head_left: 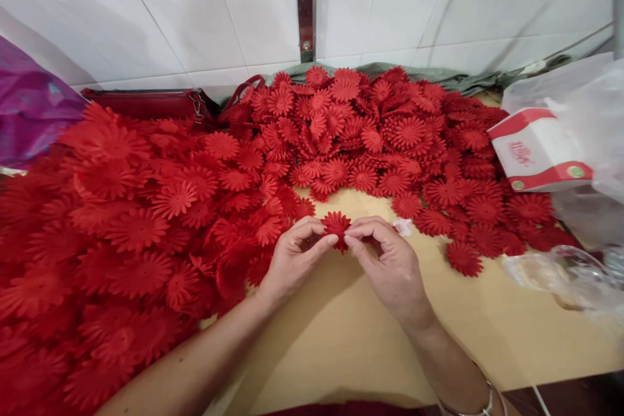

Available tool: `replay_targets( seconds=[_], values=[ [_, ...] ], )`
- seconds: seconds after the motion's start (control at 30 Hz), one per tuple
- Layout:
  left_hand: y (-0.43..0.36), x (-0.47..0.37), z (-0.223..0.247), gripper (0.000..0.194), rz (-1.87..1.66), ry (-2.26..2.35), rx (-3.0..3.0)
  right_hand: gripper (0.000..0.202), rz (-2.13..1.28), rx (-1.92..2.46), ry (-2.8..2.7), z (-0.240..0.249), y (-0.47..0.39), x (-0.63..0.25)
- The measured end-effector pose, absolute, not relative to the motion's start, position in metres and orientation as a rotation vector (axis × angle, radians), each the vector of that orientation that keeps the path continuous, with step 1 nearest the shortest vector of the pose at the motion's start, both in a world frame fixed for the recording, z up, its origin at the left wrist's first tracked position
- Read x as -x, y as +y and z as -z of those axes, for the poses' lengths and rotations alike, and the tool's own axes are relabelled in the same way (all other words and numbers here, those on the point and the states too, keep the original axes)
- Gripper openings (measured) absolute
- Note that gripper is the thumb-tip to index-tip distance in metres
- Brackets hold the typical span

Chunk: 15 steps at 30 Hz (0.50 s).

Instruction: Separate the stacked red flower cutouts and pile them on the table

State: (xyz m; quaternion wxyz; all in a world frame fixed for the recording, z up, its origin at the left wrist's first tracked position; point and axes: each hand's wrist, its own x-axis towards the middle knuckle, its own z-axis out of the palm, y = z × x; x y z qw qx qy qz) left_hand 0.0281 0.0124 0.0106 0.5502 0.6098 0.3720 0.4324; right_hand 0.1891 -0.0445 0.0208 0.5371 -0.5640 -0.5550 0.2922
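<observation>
Between my two hands, a red fabric flower (336, 224) with pointed petals is held just above the table. My left hand (298, 257) is closed, pinching the flower's left edge between thumb and fingers. On the opposite edge, my right hand (387, 263) pinches it the same way. Whether the flower has one layer or more is hard to tell. A big heap of loose red flower pieces (131, 234) lies to the left of my left hand. Behind my hands is another pile of red flowers (351, 123), which reaches round to the right.
A pale wooden table (487, 331) lies under my hands. A red bag (146, 104) rests against the tiled wall (219, 13). At right are a red-and-white box (539, 149) and clear plastic packaging (580, 279). Purple plastic (36, 104) is at far left.
</observation>
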Motion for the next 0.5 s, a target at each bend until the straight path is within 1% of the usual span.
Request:
replay_targets(
  seconds=[0.1, 0.3, 0.5],
  values=[
    [0.0123, -0.0274, -0.0148, 0.022, -0.978, 0.827, -1.47, 0.008, -0.681, 1.377, -1.297, -0.0218, -0.0441, -0.1907],
    [0.0121, -0.0271, -0.0163, 0.021, -0.963, 0.813, -1.509, 0.013, -0.917, 1.386, -1.152, -0.0213, -0.0418, -0.1951],
    [0.0121, -0.0278, -0.0121, 0.023, -1.017, 0.825, -1.473, 0.015, -0.782, 1.421, -1.26, -0.0227, -0.0445, -0.1897]
  ],
)
